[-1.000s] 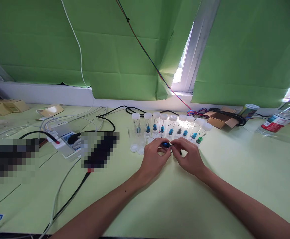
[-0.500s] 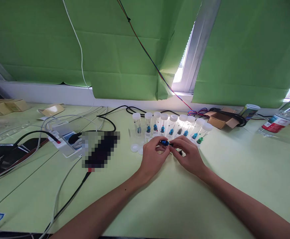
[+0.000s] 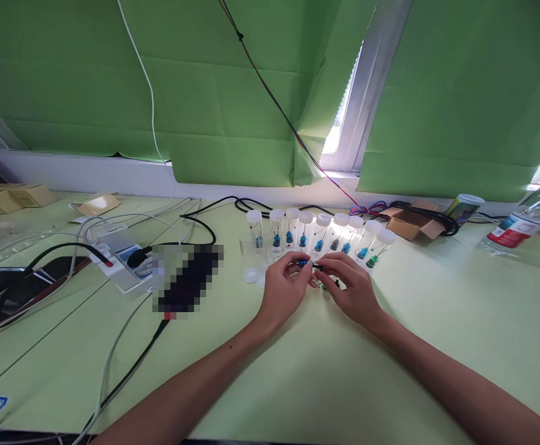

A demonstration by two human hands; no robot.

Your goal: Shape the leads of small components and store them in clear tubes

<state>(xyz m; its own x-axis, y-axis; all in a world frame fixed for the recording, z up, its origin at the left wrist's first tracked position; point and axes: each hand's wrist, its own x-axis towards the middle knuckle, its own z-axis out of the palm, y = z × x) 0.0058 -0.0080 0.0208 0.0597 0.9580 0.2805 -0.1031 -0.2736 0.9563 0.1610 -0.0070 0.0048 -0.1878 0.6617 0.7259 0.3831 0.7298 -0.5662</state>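
Observation:
A small blue part with dark, thin ends (image 3: 303, 262) is pinched in the fingertips of my left hand (image 3: 283, 288). My right hand (image 3: 351, 287) has its fingers closed at the dark end of the same part, close beside the left fingertips. Partly hidden under my right hand is a small green and black piece (image 3: 330, 285). Behind both hands stands a row of several clear tubes with white caps (image 3: 306, 217), most with a small blue piece inside, one with a green piece (image 3: 372, 260). Left of my left hand are open clear tubes (image 3: 250, 273).
A power strip (image 3: 131, 266) with plugs and white and black cables lies left, beside a pixelated dark object (image 3: 191, 278). At the back right are an open cardboard box (image 3: 409, 222), a can (image 3: 465, 209) and a plastic bottle (image 3: 520, 225). Green sheets cover the window.
My left fingers have rolled slightly over the blue part, and less of it shows. More of the green piece shows under my right hand. The tubes have not moved.

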